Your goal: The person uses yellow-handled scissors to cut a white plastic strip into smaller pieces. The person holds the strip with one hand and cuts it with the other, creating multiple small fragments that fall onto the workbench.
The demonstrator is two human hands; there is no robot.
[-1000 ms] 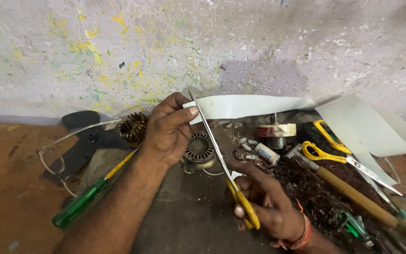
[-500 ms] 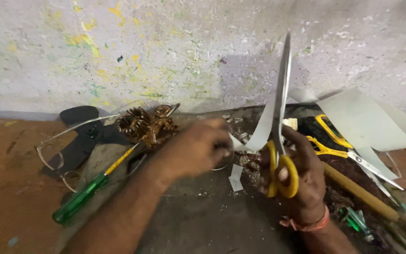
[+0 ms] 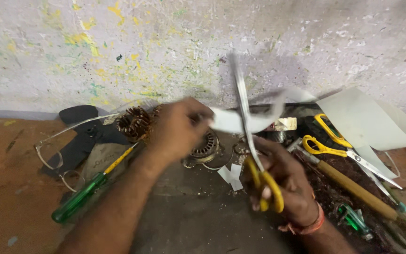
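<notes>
My right hand [image 3: 285, 181] grips yellow-handled scissors [image 3: 252, 141], blades pointing up towards the wall. My left hand [image 3: 177, 127] pinches one end of a white sheet strip [image 3: 238, 120] that runs across to the blades. Both hands and the strip are blurred by motion. Under the hands lies a round metal motor stator [image 3: 206, 146], and small white paper offcuts [image 3: 231, 175] lie on the grey floor.
A green-handled screwdriver [image 3: 88, 190], a copper coil [image 3: 132, 123] and a black fan blade [image 3: 83, 136] lie to the left. On the right are a second pair of yellow scissors [image 3: 334, 146], a wooden-handled tool [image 3: 353, 186], white sheets [image 3: 372, 117] and a small green screwdriver [image 3: 353, 218].
My left hand moved off the stator and took hold of the white strip. My right hand swung the scissors from leaning left to upright and brought the blades to the strip.
</notes>
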